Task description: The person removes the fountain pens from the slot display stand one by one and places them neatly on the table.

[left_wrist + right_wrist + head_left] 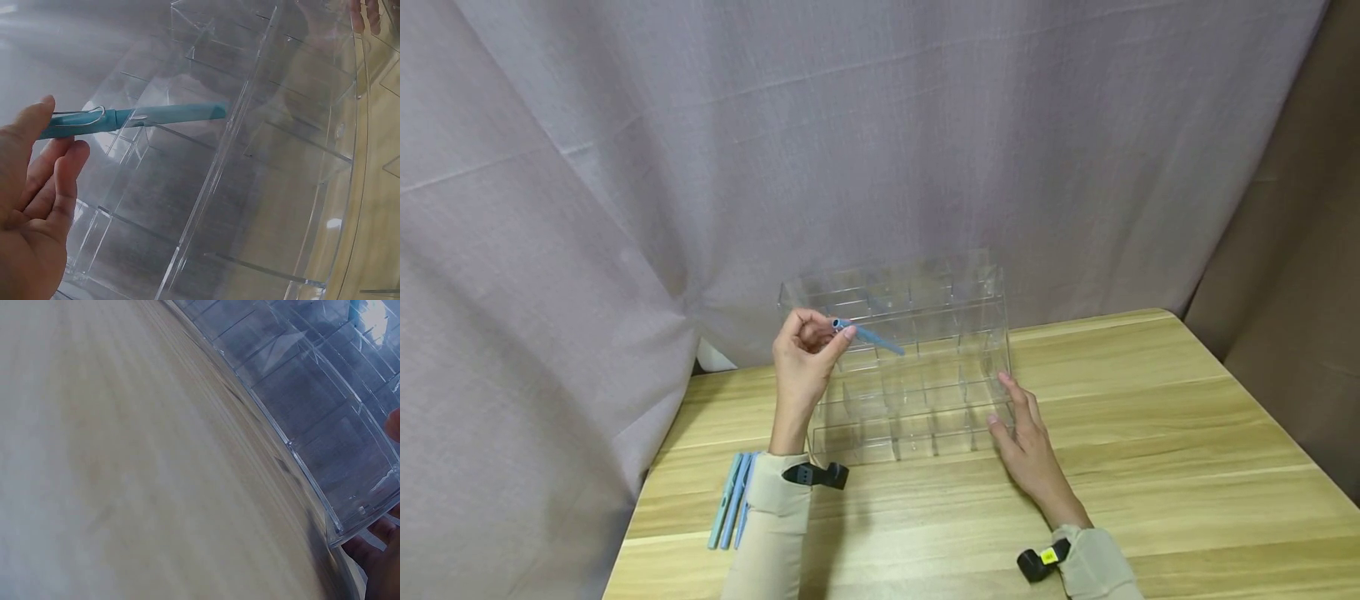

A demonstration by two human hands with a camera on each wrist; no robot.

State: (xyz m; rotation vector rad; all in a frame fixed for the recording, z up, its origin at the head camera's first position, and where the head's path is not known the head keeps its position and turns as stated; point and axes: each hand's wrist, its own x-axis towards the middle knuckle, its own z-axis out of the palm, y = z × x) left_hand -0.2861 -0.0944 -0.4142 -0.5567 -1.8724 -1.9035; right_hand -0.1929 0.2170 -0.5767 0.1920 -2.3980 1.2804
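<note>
My left hand [805, 354] pinches a blue-green pen [169, 114] by its capped end, between thumb and fingers. A metal clip shows on the cap in the left wrist view. The pen points right and slightly down, in front of the upper rows of a clear stepped organizer [891, 450] with several compartments. My right hand [1030, 446] holds the organizer's right side near its lower front corner. In the right wrist view its thumb is over the front and its fingers [362, 550] are outside the side wall.
Several green and blue pens [730, 504] lie side by side on the wooden table [1150, 450], left of my left forearm. A grey curtain [880, 150] hangs close behind the organizer. The table's rounded right corner is at the back.
</note>
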